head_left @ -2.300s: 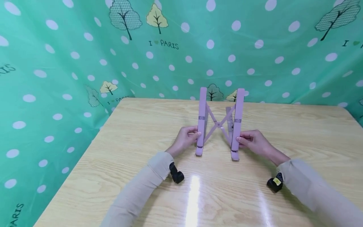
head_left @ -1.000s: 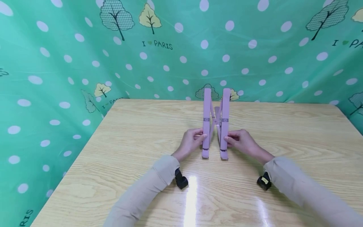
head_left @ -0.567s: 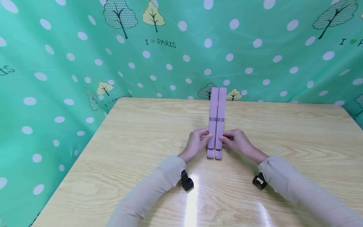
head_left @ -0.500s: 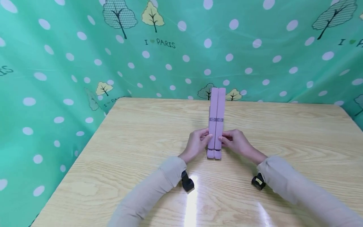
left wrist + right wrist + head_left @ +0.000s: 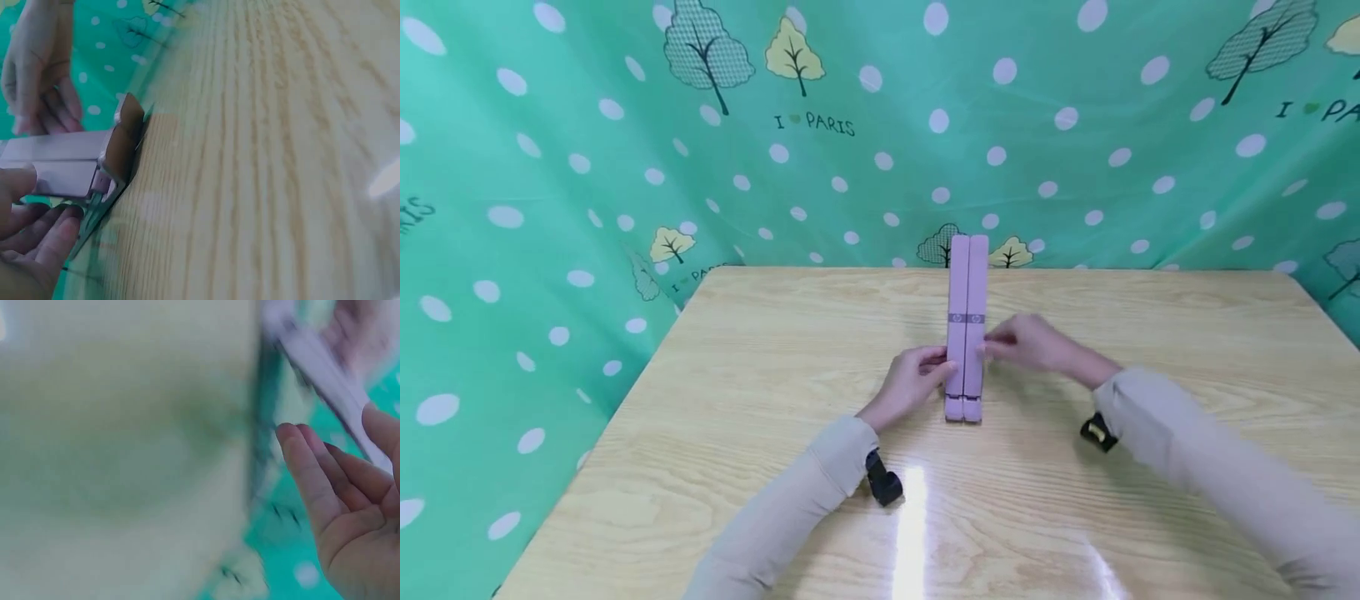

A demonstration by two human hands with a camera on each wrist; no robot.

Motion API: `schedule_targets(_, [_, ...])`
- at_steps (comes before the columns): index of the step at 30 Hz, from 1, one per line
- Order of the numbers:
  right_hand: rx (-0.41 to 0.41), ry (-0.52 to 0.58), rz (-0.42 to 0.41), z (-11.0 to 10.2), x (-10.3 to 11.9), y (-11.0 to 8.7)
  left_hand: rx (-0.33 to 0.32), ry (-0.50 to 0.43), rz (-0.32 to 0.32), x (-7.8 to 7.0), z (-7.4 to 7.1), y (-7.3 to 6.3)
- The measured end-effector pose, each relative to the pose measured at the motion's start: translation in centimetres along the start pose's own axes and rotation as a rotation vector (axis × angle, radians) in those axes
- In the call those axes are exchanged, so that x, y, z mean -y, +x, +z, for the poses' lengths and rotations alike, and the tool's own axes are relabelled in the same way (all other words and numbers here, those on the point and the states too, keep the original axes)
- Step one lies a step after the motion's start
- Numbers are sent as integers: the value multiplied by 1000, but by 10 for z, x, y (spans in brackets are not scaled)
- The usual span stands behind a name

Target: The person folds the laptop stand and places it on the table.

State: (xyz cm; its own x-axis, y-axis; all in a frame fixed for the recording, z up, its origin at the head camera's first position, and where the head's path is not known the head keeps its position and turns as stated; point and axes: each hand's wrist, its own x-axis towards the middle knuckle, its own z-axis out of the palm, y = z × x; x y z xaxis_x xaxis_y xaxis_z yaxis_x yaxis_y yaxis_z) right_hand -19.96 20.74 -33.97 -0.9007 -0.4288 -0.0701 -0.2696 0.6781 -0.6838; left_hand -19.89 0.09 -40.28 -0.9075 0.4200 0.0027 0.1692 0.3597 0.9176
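A lilac foldable laptop stand with an HP mark on each bar is propped on the table, its two bars folded side by side. My left hand holds its left bar near the lower end, thumb on top and fingers at the side. In the left wrist view that grip on the stand shows close up. My right hand is at the right bar's edge, slightly blurred. The right wrist view shows my right hand with fingers loosely extended, apart from the stand.
The wood-grain table spreads around the stand. Behind and to the left hangs a green dotted curtain. A small black camera is strapped to each wrist; the left wrist camera sits just above the tabletop.
The stand's two spread bars have been pushed together until they lie side by side. In the last half second my right hand has let go and moved slightly away; my left hand keeps its grip.
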Motion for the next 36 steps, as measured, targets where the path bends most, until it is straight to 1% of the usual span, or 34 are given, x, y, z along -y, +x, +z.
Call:
schedule_targets(1, [-6,-8,26,-13,3,4,2,-13,-16,2,-3,-2])
schedule_targets(2, [-30,-7,56,-25,7,7,2,-24,-42,3,-6,-5])
schedule_targets(5, [-159,10,98,-58,15,22,20,-52,-117,5,-13,-14])
schedule_targets(7, [-239,39,109,-71,19,32,49,-48,-165,4,-14,-21])
schedule_targets(9, [-290,58,111,-78,21,41,85,-30,-196,3,-13,-27])
schedule_targets(11, [-312,84,125,-80,22,48,117,-7,-209,1,-11,-32])
schedule_targets(13, [-318,134,145,-79,23,53,140,6,-214,-1,-8,-37])
schedule_targets(17, [-312,251,151,-73,24,59,159,2,-208,-1,-3,-44])
schedule_targets(19, [-316,297,139,-69,25,61,153,-4,-204,-1,0,-46])
schedule_targets(22, [-316,316,128,-64,26,63,136,-20,-202,-2,3,-48])
schedule_targets(28, [-307,361,164,-59,26,71,103,-63,-207,-2,7,-48])
schedule_targets(31, [-301,358,167,-58,27,73,83,-92,-215,1,7,-46])
schedule_targets(36, [-309,353,143,-58,27,75,53,-166,-247,4,7,-44])
